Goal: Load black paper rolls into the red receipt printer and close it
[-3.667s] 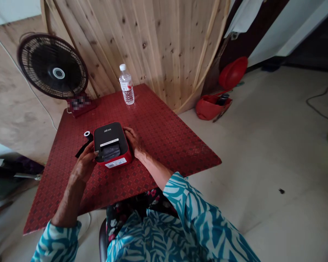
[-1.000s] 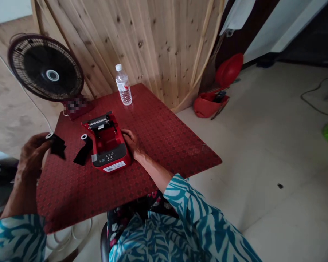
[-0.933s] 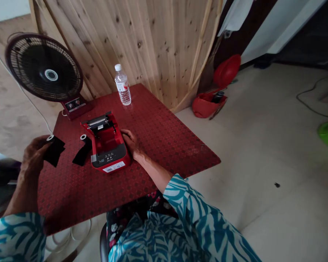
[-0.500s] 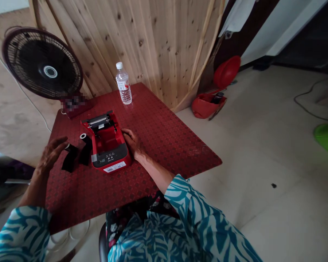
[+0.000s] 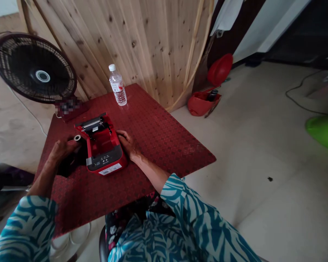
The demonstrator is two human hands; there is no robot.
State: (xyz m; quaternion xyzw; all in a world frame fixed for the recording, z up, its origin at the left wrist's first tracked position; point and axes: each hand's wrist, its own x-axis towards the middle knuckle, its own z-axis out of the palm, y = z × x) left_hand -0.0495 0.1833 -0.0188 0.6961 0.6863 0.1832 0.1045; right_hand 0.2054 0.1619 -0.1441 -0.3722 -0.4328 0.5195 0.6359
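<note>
A red and black label printer stands on the table with its lid raised and its red inner bay exposed. My right hand holds the printer by its right side, fingers bent against the casing. To the left of the printer, my left hand has its fingers closed at a black roll with a white core end. Loose black film hangs below that hand. Shadow and the hand itself hide the second black roll and part of the fingers.
A clear water bottle stands at the back of the red patterned table. The dark red fan is at the back left. Beyond the table's right edge, a red bag and a green object are on the floor.
My left hand has moved right and reached the black roll nearest the printer. My right hand remains at the printer's side. The view has shifted slightly right.
</note>
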